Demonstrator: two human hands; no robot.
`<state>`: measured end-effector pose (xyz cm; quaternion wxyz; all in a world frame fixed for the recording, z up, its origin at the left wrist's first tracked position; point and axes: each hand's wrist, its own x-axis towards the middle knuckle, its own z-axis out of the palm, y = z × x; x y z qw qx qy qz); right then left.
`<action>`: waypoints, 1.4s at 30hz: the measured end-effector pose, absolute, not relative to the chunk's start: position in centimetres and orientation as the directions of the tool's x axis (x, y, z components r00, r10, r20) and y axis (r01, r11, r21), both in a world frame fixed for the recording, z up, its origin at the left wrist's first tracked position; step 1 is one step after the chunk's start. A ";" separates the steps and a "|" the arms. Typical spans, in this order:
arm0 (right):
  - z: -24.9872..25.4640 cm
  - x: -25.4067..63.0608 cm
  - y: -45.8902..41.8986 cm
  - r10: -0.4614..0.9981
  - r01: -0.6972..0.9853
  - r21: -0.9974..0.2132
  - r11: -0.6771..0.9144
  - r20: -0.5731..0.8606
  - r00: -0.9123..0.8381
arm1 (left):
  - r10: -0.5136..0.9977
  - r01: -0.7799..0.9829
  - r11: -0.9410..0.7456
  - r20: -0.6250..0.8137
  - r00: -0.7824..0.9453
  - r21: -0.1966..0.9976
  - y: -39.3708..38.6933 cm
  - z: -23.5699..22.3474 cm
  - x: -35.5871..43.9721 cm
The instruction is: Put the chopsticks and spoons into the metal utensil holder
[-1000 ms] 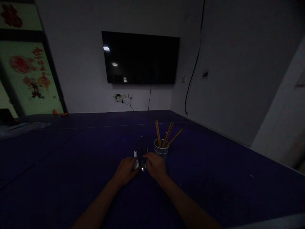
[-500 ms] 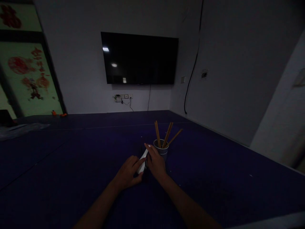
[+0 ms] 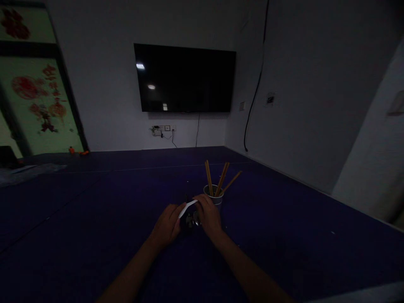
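A white spoon [image 3: 187, 207] is held between my two hands, tilted above the dark blue surface. My left hand [image 3: 168, 223] is closed on its bowl end. With its fingertips, my right hand [image 3: 208, 213] grips the far end of the handle. Below it lie two shiny metal spoons [image 3: 190, 219], side by side, their handles partly hidden by the white spoon and my right hand. Just behind my right hand stands a grey cup [image 3: 217, 200], upright, with several wooden chopsticks [image 3: 222, 179] leaning in it.
The dark blue surface [image 3: 132, 193] reaches back to the wall, under a wall-mounted television [image 3: 186, 78]. A black cable [image 3: 255, 97] hangs down the right wall. Clear plastic sheeting [image 3: 34, 170] and small orange objects [image 3: 78, 151] lie at the far left.
My left hand has lifted the white spoon off the surface and turned it over the metal spoons. My right hand has taken hold of its handle end. The cup has stayed put.
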<state>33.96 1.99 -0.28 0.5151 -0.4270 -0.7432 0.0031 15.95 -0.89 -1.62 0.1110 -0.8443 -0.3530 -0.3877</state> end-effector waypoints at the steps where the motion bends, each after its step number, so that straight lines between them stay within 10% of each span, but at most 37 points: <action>1: -0.3 34.0 2.0 0.634 0.628 -0.440 0.641 0.766 -0.110 | 0.506 0.691 -0.718 0.748 0.430 0.088 -0.8 -1.7 15.9; 19: -0.4 33.8 1.1 0.461 0.475 -0.363 0.801 0.881 -0.105 | 0.850 0.930 -0.317 0.491 0.191 0.187 0.1 -1.5 16.1; 30: 1.8 37.3 1.8 0.454 0.520 -0.639 0.567 0.769 0.450 | 0.903 0.936 -0.324 0.341 0.263 0.135 0.0 -1.2 16.4; 42: 1.9 37.5 2.5 0.545 0.510 -0.718 0.474 0.694 0.471 | 0.918 0.935 -0.336 0.261 0.299 0.110 -0.2 -0.8 16.4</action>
